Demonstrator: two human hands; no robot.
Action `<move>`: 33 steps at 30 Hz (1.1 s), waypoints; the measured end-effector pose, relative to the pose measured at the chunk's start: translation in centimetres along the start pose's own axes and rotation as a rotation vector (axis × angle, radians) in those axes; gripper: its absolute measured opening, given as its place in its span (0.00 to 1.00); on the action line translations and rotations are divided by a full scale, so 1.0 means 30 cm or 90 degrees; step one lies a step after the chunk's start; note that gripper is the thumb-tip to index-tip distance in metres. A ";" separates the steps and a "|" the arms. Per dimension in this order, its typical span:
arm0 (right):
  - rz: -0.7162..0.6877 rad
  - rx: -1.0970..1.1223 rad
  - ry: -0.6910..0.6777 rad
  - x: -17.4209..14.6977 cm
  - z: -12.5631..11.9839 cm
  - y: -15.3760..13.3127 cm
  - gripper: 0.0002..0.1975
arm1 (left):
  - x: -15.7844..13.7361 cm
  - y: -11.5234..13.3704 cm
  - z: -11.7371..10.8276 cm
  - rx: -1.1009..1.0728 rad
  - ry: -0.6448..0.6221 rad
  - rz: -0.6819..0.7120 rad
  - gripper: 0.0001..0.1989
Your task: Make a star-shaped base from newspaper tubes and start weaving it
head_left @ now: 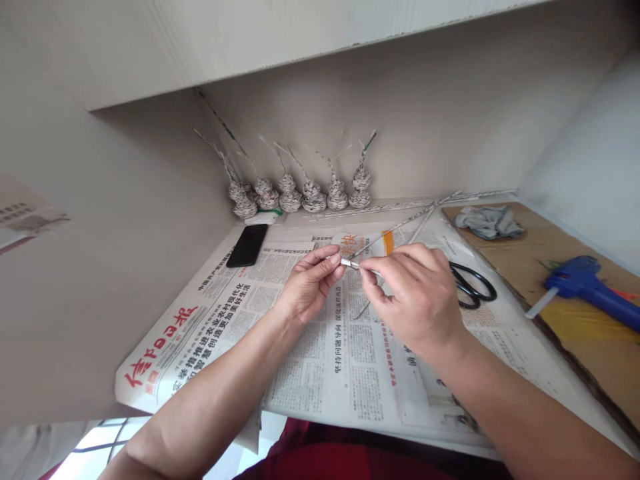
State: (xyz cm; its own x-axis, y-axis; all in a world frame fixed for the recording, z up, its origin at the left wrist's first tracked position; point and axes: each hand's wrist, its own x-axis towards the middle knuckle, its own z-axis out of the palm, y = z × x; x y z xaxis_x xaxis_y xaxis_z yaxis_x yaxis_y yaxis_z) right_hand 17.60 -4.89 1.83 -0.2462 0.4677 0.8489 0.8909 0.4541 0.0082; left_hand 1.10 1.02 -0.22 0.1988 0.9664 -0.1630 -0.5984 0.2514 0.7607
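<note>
Above the newspaper (pixel 320 360) spread over the work surface, my two hands meet near the middle. My left hand (pixel 313 277) pinches a small white paper roll (pixel 346 262) between thumb and fingers. From the right, my right hand (pixel 417 287) closes thumb and forefinger on a thin grey stick (pixel 355 265) that touches the end of the roll. Most of that stick is hidden by the fingers, so its kind is unclear. Black-handled scissors (pixel 473 285) lie just beyond my right hand, their blades covered by it.
Several gourd-shaped woven paper pieces (pixel 314 197) line the back wall. Thin rolled-newspaper sticks (pixel 380 208) lie before them. A black phone (pixel 247 245) rests at left. On cardboard (pixel 590 360) at right are a blue glue gun (pixel 595 283) and a crumpled cloth (pixel 490 221). A panel (pixel 300 40) overhangs.
</note>
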 end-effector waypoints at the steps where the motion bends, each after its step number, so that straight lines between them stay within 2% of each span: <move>1: -0.003 -0.003 0.000 0.000 0.001 0.000 0.03 | 0.000 0.000 0.000 -0.001 -0.002 0.001 0.08; 10: -0.024 -0.024 -0.017 -0.003 0.005 0.000 0.05 | 0.000 -0.011 -0.009 0.027 -0.047 0.048 0.11; 14: 0.009 0.022 -0.019 -0.006 0.008 -0.002 0.05 | -0.005 -0.016 -0.013 0.078 -0.079 0.099 0.14; 20: 0.115 0.204 -0.027 -0.004 0.020 -0.008 0.06 | -0.015 -0.014 -0.007 0.128 -0.086 0.130 0.15; 27: 0.253 0.263 -0.092 0.000 0.004 -0.016 0.04 | -0.016 -0.010 -0.002 0.128 -0.083 0.143 0.15; 30: 0.353 0.341 -0.157 0.007 0.002 -0.016 0.03 | -0.014 -0.012 -0.007 0.149 -0.092 0.159 0.15; 33: 0.503 0.513 -0.235 0.016 0.013 -0.005 0.03 | -0.013 -0.018 -0.015 0.183 -0.117 0.184 0.14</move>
State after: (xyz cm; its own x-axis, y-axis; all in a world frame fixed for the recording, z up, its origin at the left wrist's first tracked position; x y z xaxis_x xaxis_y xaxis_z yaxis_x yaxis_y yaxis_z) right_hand 17.21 -4.42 2.02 0.0511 0.9629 0.2648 0.3813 0.2263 -0.8963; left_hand 0.99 0.52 -0.84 0.2057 0.9626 0.1764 -0.4152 -0.0773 0.9064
